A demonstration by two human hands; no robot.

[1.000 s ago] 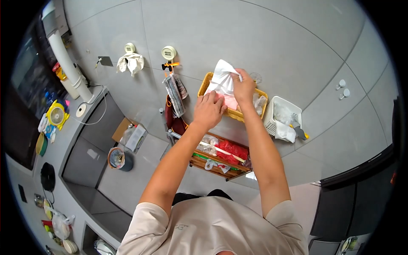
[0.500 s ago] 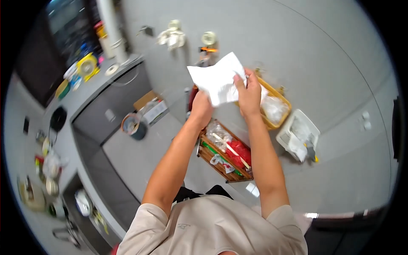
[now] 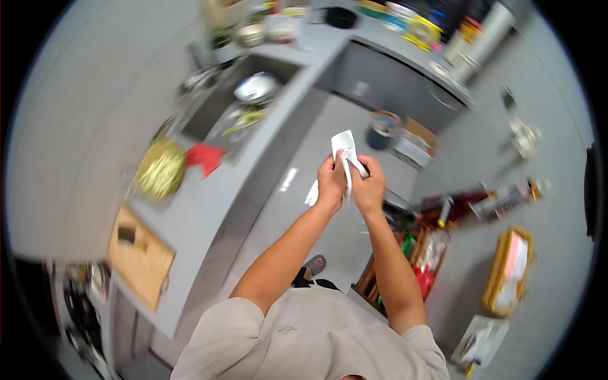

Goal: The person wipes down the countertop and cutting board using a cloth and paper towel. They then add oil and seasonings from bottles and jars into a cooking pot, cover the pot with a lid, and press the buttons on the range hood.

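A white paper towel (image 3: 342,140) is bunched between my two hands in front of my body, above the floor. My left hand (image 3: 330,180) is closed around its left part, thumb up near the top. From the other side my right hand (image 3: 371,185) grips a folded edge, and the two hands are almost touching. The towel's upper corner sticks up past the fingers, while a narrow fold hangs between the palms. My palms hide the rest of it.
On the left counter are a bowl of shredded vegetable (image 3: 161,170), a red bag (image 3: 204,157) and a cutting board (image 3: 139,259) with a cleaver (image 3: 126,235). The sink (image 3: 209,111) holds dishes. A bucket (image 3: 382,134) stands ahead; a wooden rack (image 3: 418,250) and yellow basket (image 3: 491,285) are right.
My view has swung left toward the sink and counter. The paper towel, spread wide between my hands before, is now folded smaller, and my hands have come together.
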